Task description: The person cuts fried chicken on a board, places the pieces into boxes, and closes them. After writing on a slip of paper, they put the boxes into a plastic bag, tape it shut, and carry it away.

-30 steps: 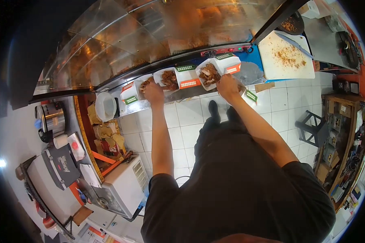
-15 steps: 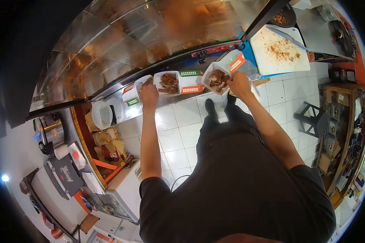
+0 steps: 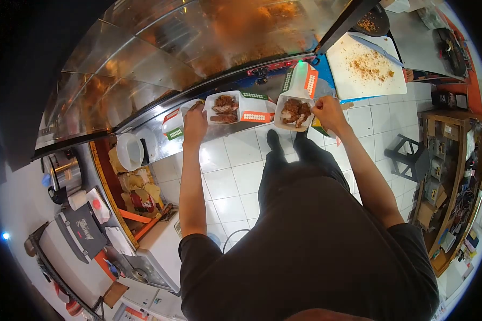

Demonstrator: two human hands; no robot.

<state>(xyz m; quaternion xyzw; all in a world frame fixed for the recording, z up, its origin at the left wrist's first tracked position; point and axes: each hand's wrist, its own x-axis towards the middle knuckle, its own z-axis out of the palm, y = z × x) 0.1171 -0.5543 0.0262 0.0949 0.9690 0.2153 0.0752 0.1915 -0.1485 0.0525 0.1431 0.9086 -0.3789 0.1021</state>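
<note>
Three open takeaway boxes with fried chicken stand in a row on the narrow metal counter edge. My right hand pinches the right rim of the right-hand takeaway box, whose green and orange printed lid stands open behind it. Chopped chicken fills the middle box, its lid folded out to the right. Over the left box is my left hand, its fingers closed at the box's right side. A bit of brown chicken shows at those fingertips; whether they grip it or the rim is hidden.
A glass-fronted display case rises behind the boxes. To the right lies a white cutting board with crumbs and a knife. A white plastic container is at left, a black stool on the tiled floor.
The right-hand box has turned more upright and shifted slightly right, with my right hand moving right along with it. My left hand stays at the left box.
</note>
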